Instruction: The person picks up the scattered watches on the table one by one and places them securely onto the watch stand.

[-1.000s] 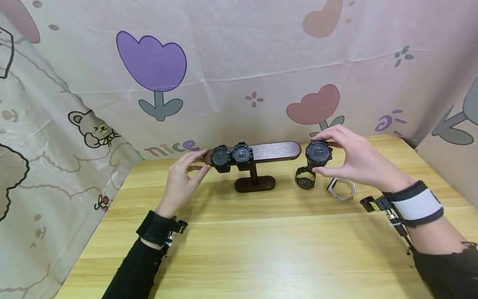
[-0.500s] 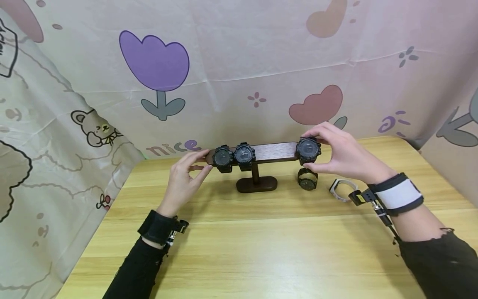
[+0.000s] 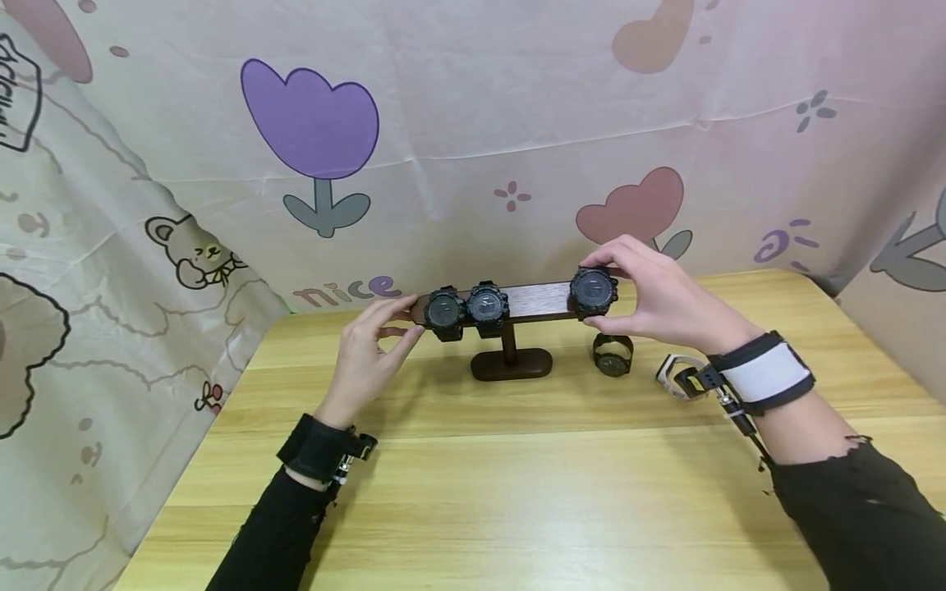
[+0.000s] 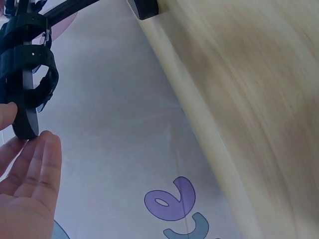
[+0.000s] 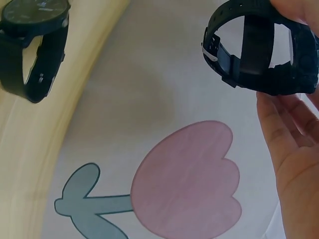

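A dark wooden watch stand (image 3: 538, 302) carries two black watches, one (image 3: 445, 310) near its left end and another (image 3: 487, 305) beside it. My left hand (image 3: 369, 353) pinches the left tip of the bar between thumb and fingers. My right hand (image 3: 658, 295) grips a third black watch (image 3: 594, 290) by its top and bottom edges. In the right wrist view this watch's closed strap (image 5: 219, 50) loops around the bar's right end. Below it on the table stands a dark watch (image 3: 613, 355). A white-and-black watch (image 3: 676, 376) lies farther right, partly hidden by the wrist camera.
The stand's oval base (image 3: 512, 364) rests on the light wooden table (image 3: 473, 492). A patterned cloth (image 3: 443, 123) hangs behind the table, and more cloth (image 3: 111, 369) hangs along the left side. Each wrist wears a strapped camera.
My right hand has moved left with the black watch, from beyond the stand's right end to around it. My left hand has stayed at the left tip.
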Motion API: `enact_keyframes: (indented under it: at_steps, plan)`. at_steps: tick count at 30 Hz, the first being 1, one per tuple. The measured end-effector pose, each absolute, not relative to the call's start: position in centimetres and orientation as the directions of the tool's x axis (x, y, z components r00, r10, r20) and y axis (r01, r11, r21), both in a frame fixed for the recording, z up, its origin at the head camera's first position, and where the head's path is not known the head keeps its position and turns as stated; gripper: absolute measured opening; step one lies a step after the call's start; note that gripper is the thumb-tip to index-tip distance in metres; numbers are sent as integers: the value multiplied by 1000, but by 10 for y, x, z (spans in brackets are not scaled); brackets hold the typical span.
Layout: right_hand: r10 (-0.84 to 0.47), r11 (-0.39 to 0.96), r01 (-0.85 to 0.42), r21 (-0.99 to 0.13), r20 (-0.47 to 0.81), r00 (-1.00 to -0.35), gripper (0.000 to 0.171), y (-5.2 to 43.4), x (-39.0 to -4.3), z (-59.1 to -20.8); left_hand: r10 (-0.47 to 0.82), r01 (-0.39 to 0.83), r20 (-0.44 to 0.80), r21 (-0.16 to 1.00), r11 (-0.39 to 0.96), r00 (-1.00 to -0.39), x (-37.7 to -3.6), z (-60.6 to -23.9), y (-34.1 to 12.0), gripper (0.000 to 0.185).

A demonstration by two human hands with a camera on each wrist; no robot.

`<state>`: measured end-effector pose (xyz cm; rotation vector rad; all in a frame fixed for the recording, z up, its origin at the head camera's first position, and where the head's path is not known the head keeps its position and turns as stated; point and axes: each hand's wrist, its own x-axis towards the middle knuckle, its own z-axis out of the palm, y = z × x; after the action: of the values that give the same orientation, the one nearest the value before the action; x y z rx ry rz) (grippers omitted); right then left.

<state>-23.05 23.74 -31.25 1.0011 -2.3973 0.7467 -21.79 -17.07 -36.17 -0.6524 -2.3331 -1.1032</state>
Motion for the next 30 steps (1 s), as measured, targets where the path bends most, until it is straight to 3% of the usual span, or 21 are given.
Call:
enact_keyframes:
  at_steps: [6, 15, 30]
  plan:
    - [-534, 578, -747, -329, 540, -651, 67, 226, -234, -313, 210, 596, 597, 574, 562, -774, -218, -363, -171, 46]
    - [-575, 551, -784, -286, 551, -605, 66, 212, -239, -311, 213, 597, 596, 573, 562, -774, -219, -363, -171, 46]
    - [-611, 558, -762, -329, 459, -645, 63, 185, -245, -306, 213, 590, 592, 568, 574, -777, -219, -362, -171, 46]
